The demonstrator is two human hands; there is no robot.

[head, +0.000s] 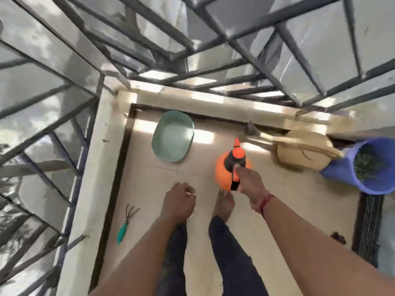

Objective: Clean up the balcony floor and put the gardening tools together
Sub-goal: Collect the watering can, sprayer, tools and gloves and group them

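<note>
Noted well left of left hand (179, 202) fingers: teal-handled hand cultivator (126, 223) on tiles. Fingers loosely curled, holding nothing. Ahead of them: green oval tray (173, 139). Right hand (251, 185) fingers gripping orange pressure sprayer (222, 175) handle. Right of them: blue bucket (339, 170) of cuttings.

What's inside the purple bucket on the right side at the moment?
The purple bucket holds dark green leafy clippings. Part of its inner wall shows around them. The clippings cover the bottom, so anything beneath them cannot be seen.
</note>
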